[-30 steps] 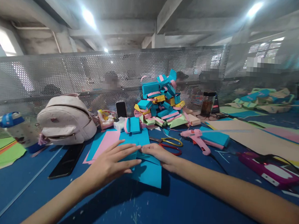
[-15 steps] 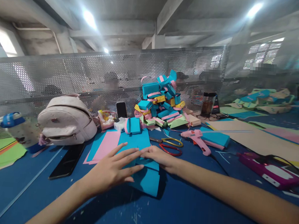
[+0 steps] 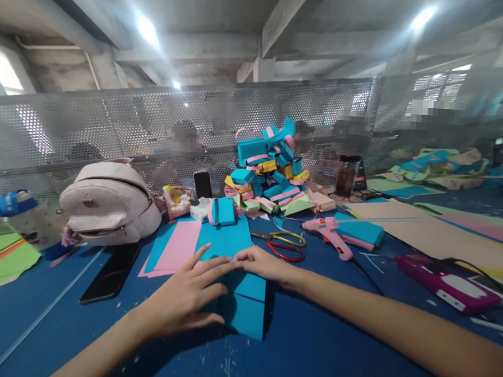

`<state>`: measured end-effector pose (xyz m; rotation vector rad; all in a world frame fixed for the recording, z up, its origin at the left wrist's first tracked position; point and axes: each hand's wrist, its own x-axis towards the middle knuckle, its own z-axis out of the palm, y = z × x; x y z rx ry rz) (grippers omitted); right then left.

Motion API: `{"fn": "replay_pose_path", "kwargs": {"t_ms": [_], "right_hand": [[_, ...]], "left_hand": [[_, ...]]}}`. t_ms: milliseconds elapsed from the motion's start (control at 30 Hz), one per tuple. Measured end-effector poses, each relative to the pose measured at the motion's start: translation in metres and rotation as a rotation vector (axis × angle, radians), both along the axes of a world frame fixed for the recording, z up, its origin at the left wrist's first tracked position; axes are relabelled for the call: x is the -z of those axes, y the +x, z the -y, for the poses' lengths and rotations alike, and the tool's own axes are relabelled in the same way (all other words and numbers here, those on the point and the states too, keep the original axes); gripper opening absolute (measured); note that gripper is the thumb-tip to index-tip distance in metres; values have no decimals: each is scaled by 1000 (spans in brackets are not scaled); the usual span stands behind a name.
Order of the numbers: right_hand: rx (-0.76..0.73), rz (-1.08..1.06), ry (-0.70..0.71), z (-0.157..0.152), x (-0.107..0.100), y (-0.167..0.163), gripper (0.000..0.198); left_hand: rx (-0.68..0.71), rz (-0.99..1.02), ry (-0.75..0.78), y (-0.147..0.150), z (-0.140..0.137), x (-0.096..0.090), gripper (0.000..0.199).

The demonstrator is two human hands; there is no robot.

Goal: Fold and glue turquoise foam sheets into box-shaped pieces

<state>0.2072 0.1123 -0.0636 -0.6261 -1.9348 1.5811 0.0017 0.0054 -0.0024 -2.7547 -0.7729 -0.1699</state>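
Note:
A creased piece of blue paper (image 3: 248, 314) lies on the blue table in front of me. My left hand (image 3: 186, 294) rests over its left side, fingers spread apart. At the paper's upper part, my right hand (image 3: 264, 264) has its fingers curled and pressed together on the paper, the fingertips close to those of my left hand. A fold line crosses the paper below the right hand. Flat blue sheets (image 3: 235, 236) and a pink sheet (image 3: 180, 244) lie just beyond. Scissors (image 3: 285, 257) with red and yellow handles are to the right.
A pink glue gun (image 3: 333, 237) with a cord lies right of the scissors. Behind stands a heap of folded paper pieces (image 3: 274, 173). At left are a backpack (image 3: 110, 201), a bottle (image 3: 29, 224) and a black phone (image 3: 111, 273). A purple device (image 3: 447, 285) sits at right.
My left hand has shifted slightly left and down, its fingers drawn back from the paper's middle. More of the creased blue paper shows, with its near edge a little lower.

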Motion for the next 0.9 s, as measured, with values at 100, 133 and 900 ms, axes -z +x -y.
{"fn": "replay_pose_path", "kwargs": {"t_ms": [100, 133, 900], "right_hand": [[-17, 14, 40, 0, 1, -2, 27], [-14, 17, 53, 1, 1, -3, 26], [74, 87, 180, 7, -2, -4, 30]], "left_hand": [[-16, 41, 15, 0, 2, 3, 21], [-23, 51, 29, 0, 1, 4, 19], [-502, 486, -349, -17, -8, 28, 64]]}}
